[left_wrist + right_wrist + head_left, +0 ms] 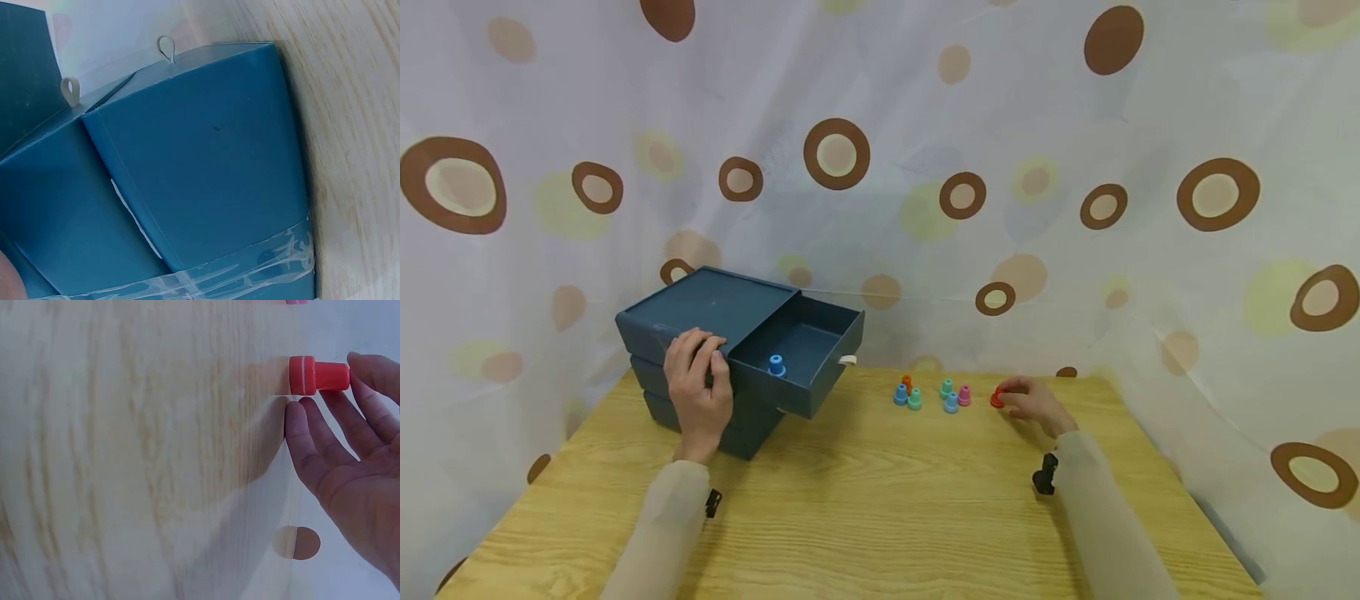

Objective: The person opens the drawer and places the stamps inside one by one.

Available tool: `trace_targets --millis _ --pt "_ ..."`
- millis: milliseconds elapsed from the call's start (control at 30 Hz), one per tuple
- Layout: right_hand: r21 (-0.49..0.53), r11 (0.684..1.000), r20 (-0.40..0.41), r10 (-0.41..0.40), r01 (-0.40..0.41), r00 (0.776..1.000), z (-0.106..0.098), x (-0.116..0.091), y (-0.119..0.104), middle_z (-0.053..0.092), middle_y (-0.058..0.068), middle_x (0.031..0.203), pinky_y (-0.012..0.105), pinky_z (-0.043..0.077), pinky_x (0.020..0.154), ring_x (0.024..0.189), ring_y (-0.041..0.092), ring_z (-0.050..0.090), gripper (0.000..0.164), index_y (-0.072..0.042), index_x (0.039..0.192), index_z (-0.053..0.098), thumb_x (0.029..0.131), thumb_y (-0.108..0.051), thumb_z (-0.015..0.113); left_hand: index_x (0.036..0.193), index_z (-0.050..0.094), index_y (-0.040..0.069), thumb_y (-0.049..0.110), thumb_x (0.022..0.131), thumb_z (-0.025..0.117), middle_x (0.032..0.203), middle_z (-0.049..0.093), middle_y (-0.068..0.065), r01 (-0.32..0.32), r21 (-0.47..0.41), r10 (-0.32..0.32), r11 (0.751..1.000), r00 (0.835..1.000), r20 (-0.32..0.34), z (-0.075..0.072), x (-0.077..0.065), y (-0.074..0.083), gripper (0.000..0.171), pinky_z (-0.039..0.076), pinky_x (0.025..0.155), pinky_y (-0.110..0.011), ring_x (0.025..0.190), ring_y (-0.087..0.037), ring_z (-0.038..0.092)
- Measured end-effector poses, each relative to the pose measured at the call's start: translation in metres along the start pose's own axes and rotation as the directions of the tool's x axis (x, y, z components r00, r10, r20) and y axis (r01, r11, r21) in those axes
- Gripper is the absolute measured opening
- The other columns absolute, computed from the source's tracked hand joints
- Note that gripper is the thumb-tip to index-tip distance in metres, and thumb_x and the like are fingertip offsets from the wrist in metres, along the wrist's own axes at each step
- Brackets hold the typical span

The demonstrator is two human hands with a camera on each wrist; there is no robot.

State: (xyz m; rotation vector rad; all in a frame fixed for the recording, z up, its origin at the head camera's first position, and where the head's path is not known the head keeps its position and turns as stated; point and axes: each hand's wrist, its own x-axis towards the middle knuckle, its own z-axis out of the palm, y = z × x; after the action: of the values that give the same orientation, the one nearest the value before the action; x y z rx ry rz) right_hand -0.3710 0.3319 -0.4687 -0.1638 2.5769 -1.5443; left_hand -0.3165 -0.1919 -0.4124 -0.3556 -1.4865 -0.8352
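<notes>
My left hand [700, 392] rests against the side and top edge of a dark blue set of stacked drawers [715, 304]; only a fingertip shows in the left wrist view. The top drawer [835, 375] is pulled out to the right, and a blue toy stamp [777, 365] stands inside it. At the right, my right hand [1033, 404] has thumb and fingers at the narrow upper end of a red toy stamp [319, 375], pinching it lightly. The red stamp stands upright, its wide base on the table.
Left of the red stamp stand several more stamps, among them an orange one [907, 383], a green one [914, 400] and a pink one [965, 395]. The wooden table [880, 517] meets a spotted curtain [880, 225] at the back. Clear tape [250, 262] wraps the drawers.
</notes>
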Motion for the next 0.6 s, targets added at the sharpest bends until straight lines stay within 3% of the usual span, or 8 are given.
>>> trace_targets --millis 300,600 --pt "-0.076 0.995 0.013 -0.069 0.07 0.998 0.0038 -0.0003 -0.0021 0.064 0.029 0.115 0.034 0.056 0.078 0.097 0.031 0.066 0.03 0.01 0.116 0.055 0.094 -0.009 0.063 0.097 0.073 0.001 0.025 0.097 0.049 0.104 0.067 -0.021 0.007 0.009 -0.007 1.0 1.0 -0.008 -0.0035 -0.0016 -0.0004 0.034 0.035 0.11 -0.052 0.111 -0.038 0.057" --pt "-0.076 0.994 0.013 -0.077 0.078 0.997 0.0058 -0.0027 0.0011 0.063 0.028 0.113 0.034 0.058 0.077 0.098 0.033 0.066 0.029 0.01 0.116 0.054 0.094 -0.007 0.063 0.098 0.073 0.001 0.021 0.097 0.048 0.105 0.066 -0.02 0.006 0.019 -0.006 1.0 1.0 0.028 -0.002 0.0021 -0.0011 0.032 0.035 0.11 -0.051 0.112 -0.038 0.057"
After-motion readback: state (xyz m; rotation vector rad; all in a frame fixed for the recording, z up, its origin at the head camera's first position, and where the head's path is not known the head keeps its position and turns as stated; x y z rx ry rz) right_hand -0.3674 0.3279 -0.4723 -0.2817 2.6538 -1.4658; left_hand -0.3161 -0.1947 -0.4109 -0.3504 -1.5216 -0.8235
